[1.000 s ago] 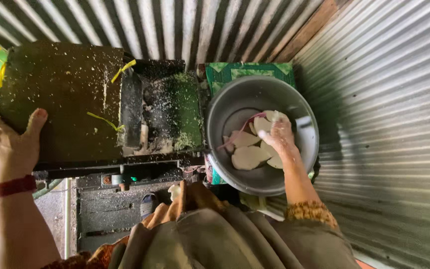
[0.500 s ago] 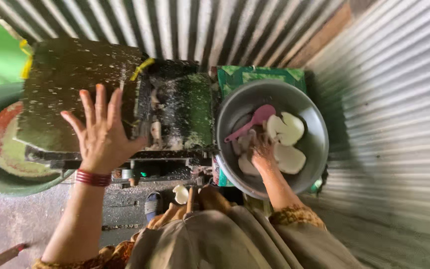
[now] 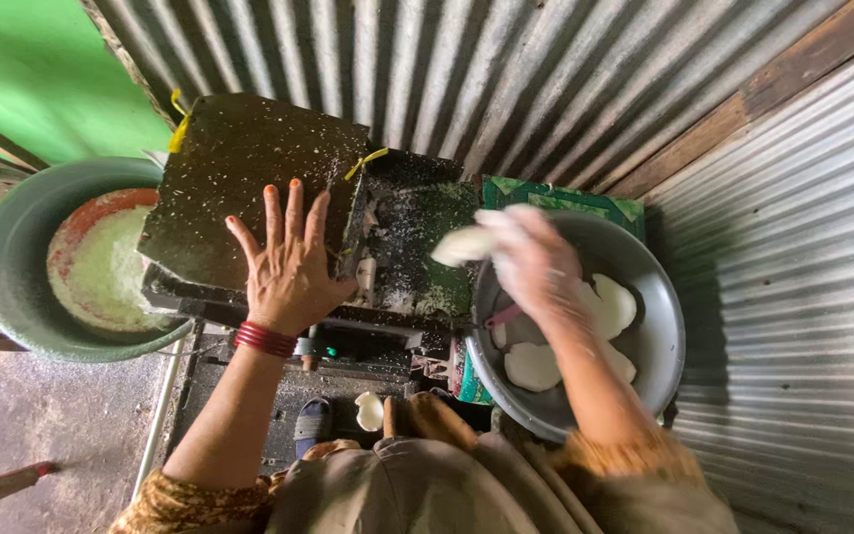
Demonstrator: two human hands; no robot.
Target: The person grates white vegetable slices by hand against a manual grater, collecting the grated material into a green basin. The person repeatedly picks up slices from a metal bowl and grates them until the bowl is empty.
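- Fingers of left hand (image 3: 289,267) splayed flat, gripping nothing, on dark speckled cover (image 3: 249,188), frame centre-left.
- Right hand (image 3: 536,262) motion-blurred, pinching white coconut piece (image 3: 464,245) above grater opening (image 3: 412,242).
- Metal basin (image 3: 659,346), right, holds more white pieces; forearm hides some.
- Green tub (image 3: 12,297) partly under cover.

Corrugated metal walls (image 3: 506,69), a green wall (image 3: 42,79), concrete floor (image 3: 42,425).
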